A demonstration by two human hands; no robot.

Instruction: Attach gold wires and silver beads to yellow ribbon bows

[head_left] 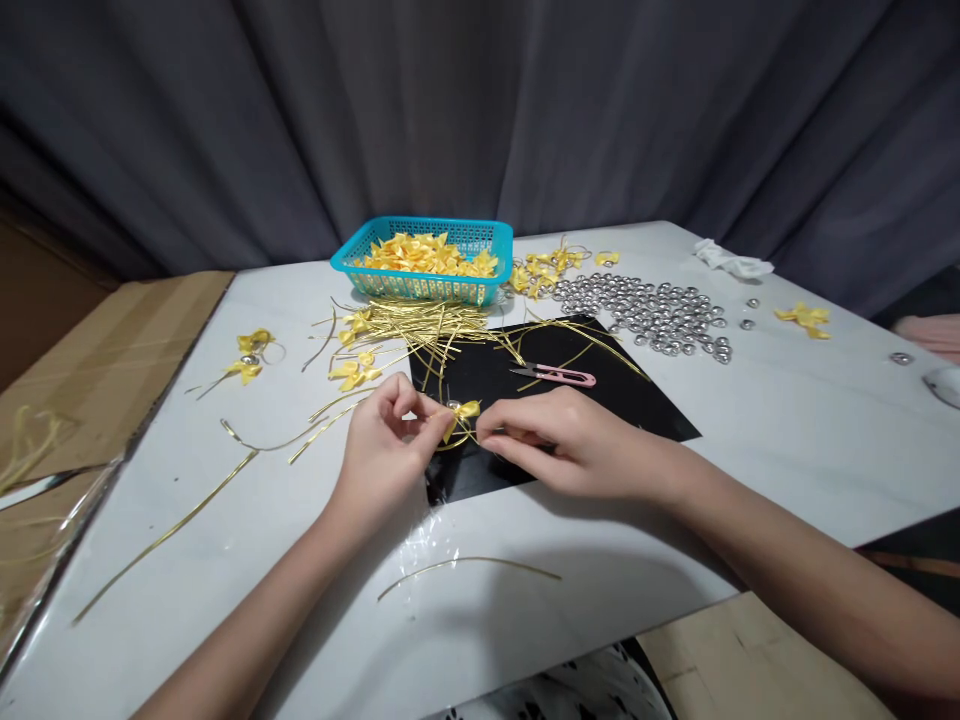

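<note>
Left hand (390,440) pinches yellow bow (469,409) at its fingertips, over black mat (637,405). Right hand (566,440) narrow, just beside bow; can't tell what it grips. Pink snips (564,376) beyond right hand.

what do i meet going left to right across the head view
Cardboard, yellow ribbon pieces, left hand, yellow bow, right hand, white cloth, loose yellow ribbon, single silvery piece.

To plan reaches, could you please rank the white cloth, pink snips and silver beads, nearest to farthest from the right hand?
1. Pink snips, just beyond the right hand
2. Silver beads, farther back, rightward
3. White cloth, back right
</note>
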